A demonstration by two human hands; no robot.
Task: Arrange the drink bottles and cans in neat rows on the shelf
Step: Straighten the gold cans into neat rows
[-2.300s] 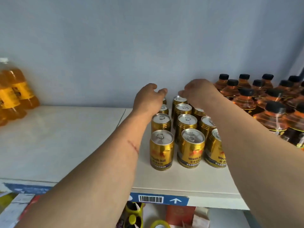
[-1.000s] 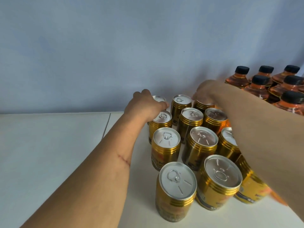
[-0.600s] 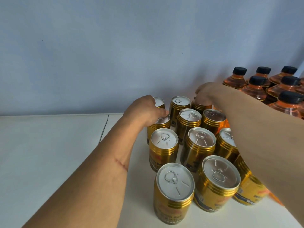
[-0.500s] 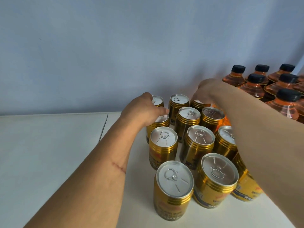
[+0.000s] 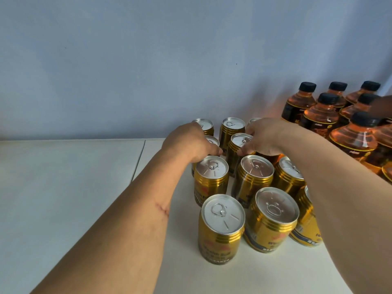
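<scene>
Gold drink cans with silver lids stand in three columns on the white shelf [image 5: 63, 198], the nearest one [image 5: 221, 228] at the front left. My left hand [image 5: 188, 143] curls round a left-column can [image 5: 212, 140], second from the back. My right hand [image 5: 265, 136] reaches over the right column, and its fingers and thumb close on the rim of a middle-column can [image 5: 240, 142], which looks slightly tilted. Amber bottles with black caps [image 5: 322, 115] stand in rows to the right of the cans. My right forearm hides part of the right column.
A blue-grey wall [image 5: 148, 71] closes off the back of the shelf. A thin seam [image 5: 139, 160] splits the shelf surface left of the cans. Bare white shelf stretches to the left of the seam.
Both hands came back from the rearmost cans to the row in front. My right hand shifted left from the right column onto the middle can.
</scene>
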